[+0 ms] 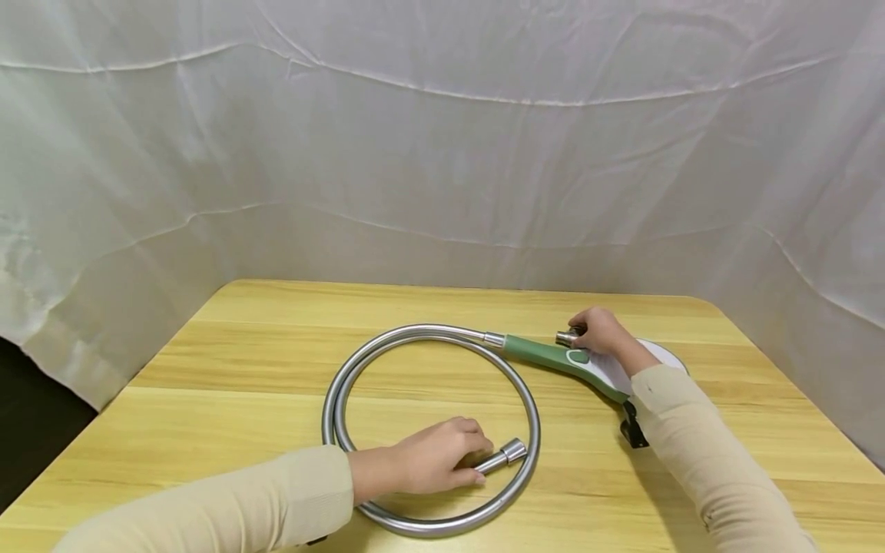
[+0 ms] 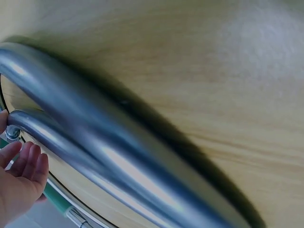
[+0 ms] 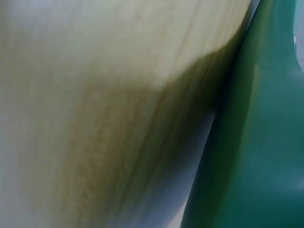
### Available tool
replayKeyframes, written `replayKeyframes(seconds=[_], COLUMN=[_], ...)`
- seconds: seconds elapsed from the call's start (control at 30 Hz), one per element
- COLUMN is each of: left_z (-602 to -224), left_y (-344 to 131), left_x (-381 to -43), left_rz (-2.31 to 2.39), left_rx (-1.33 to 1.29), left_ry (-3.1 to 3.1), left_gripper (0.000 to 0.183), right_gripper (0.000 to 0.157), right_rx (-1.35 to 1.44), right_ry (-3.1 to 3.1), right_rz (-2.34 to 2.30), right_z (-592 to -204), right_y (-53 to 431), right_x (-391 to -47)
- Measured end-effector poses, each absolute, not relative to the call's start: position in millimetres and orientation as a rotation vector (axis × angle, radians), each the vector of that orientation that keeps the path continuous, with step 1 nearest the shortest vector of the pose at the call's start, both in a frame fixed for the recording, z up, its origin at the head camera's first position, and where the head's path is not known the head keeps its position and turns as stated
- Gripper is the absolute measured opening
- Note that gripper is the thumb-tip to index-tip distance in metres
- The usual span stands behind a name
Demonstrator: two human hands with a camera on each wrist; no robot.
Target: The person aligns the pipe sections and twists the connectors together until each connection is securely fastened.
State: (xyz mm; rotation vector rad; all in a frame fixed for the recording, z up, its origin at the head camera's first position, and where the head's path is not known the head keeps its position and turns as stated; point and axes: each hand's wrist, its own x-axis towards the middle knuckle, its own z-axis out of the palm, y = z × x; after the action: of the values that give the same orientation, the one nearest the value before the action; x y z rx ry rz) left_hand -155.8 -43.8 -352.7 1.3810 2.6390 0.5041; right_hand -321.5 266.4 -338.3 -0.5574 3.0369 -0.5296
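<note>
Glossy, round-coiled metallic hose (image 1: 429, 528)

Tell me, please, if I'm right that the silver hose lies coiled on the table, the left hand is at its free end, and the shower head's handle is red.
Not quite: the head view shows the shower head's handle green, not red. The rest holds: silver hose coiled on the table, left hand at its free end.

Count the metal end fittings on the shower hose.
2: one end fitting meets the green-and-white shower head; the other end fitting is beside the left hand, by the coiled hose's right side.
</note>
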Motion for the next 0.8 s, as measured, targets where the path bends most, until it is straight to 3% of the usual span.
replayKeyframes(seconds=[0.33, 0.8], left_z=[-352.1, -352.0], left_y=[-43.7, -48.8], left_x=[-156.9, -159.6], left_rz=[0.451, 0.44], left_rx=[1.445, 1.441], left_ry=[2.595, 2.613], left_gripper=[0.029, 0.03], right_gripper=[0.03, 0.036], right_rx=[-0.599, -0.57], right_ry=[3.09, 3.117], right_rz=[-0.569, -0.562], right_z=[-342.9, -345.8], right_y=[268.4, 266.7], right_x=[-321.0, -320.4])
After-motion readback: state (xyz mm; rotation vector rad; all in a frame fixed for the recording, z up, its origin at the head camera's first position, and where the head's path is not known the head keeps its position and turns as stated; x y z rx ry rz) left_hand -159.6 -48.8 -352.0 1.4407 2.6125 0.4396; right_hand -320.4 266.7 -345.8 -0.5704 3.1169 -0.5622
